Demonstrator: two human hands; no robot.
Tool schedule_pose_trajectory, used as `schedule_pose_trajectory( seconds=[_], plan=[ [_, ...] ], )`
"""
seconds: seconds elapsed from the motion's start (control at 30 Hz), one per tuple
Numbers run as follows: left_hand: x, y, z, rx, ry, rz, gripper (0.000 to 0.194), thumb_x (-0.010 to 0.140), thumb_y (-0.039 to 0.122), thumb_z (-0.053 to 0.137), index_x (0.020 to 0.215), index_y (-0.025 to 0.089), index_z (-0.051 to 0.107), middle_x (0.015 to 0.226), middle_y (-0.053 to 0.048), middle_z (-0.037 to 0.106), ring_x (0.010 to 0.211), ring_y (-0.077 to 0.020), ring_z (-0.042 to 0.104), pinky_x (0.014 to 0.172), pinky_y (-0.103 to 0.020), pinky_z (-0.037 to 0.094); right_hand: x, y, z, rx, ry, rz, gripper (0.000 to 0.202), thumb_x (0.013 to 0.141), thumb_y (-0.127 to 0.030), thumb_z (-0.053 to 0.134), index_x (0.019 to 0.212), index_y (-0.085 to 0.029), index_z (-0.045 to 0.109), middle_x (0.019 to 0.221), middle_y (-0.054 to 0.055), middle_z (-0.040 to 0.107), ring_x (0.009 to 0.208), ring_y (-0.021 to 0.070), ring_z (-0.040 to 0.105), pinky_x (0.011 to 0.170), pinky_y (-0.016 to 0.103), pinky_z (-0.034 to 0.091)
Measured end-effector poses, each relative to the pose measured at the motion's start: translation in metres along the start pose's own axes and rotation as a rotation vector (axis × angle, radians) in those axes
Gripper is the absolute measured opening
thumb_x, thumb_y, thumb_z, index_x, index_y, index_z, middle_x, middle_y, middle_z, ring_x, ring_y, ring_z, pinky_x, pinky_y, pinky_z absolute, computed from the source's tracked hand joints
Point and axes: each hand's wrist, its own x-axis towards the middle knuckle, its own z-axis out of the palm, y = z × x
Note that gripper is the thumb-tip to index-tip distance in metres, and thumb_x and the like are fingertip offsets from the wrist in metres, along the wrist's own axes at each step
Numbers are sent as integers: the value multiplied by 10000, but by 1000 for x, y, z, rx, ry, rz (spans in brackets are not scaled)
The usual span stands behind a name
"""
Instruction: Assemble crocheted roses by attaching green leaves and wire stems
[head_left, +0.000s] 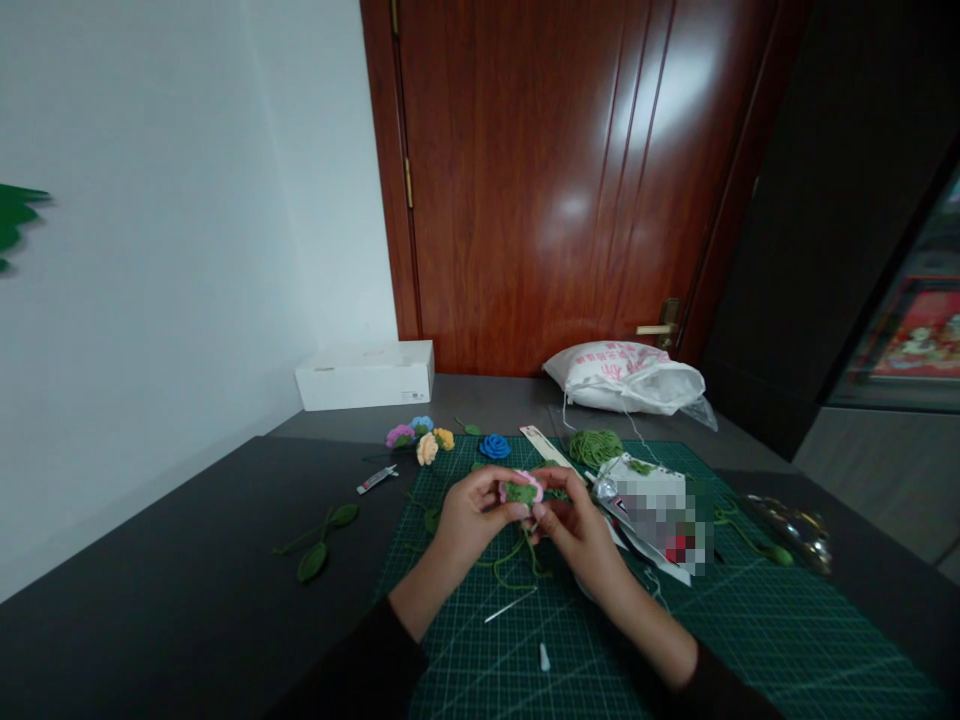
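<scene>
Between my two hands is a pink crocheted flower with a green base facing me. My left hand pinches its left side between thumb and fingers. My right hand grips its right side, the thumb near the lower edge. Green yarn strands hang and curl on the mat below the flower. A thin metal crochet hook or needle lies on the green cutting mat under my hands. Nearer me rests a small white cap or nozzle.
Several crocheted flowers lie at the back left, and a blue one sits behind my hands. Green leaves and a small tube are left. A yarn bundle, packet, white sack and white box stand around.
</scene>
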Motion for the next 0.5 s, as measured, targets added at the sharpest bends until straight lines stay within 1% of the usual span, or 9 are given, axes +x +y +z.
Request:
schedule_pose_trajectory(
  seconds=[0.13,0.2,0.27,0.33,0.4,0.43,0.5],
  plan=[
    [1,-4,-1,23,-45,0,246,709,154,764,954,158,740,1013,-101,699,873,-210,641,721,-310,549,1,-7,-7,-384,101,-188,222,904,-268,598,1124,-249,617,1001,62,596,811,205,605,688,333,519],
    [1,-6,0,45,-57,22,239,714,157,760,952,158,745,987,-93,672,864,-204,627,722,-313,549,1,-13,-9,-514,120,-275,228,893,-240,618,1119,-247,649,974,64,592,822,211,585,710,337,501],
    [1,-8,1,63,-48,60,249,695,126,758,941,163,743,974,-81,633,887,-205,618,758,-324,546,1,-18,-8,-558,98,-340,256,880,-223,645,1134,-254,661,980,66,595,856,218,587,726,335,499],
    [0,-10,4,91,-47,106,273,680,85,745,939,169,740,974,-75,607,913,-210,615,783,-326,537,0,-22,-5,-558,70,-394,181,882,-203,649,1051,-253,689,968,61,612,891,219,602,757,331,502],
    [-1,-10,5,165,-71,162,253,697,71,719,929,169,737,961,-74,599,867,-195,614,731,-297,524,-2,-24,-1,-542,49,-433,85,896,-179,633,905,-238,694,913,47,642,889,210,623,779,323,503],
    [-1,-10,6,220,-86,192,223,711,75,711,914,165,737,945,-72,600,824,-182,609,696,-282,511,-3,-23,0,-535,55,-449,92,900,-170,629,855,-230,683,880,39,657,867,201,635,775,315,505],
    [-3,-9,7,339,-97,253,171,739,91,705,893,158,735,928,-71,607,762,-161,592,656,-267,485,-4,-22,1,-528,97,-475,95,900,-159,632,837,-220,669,827,28,678,800,186,650,735,298,512]
  ],
)
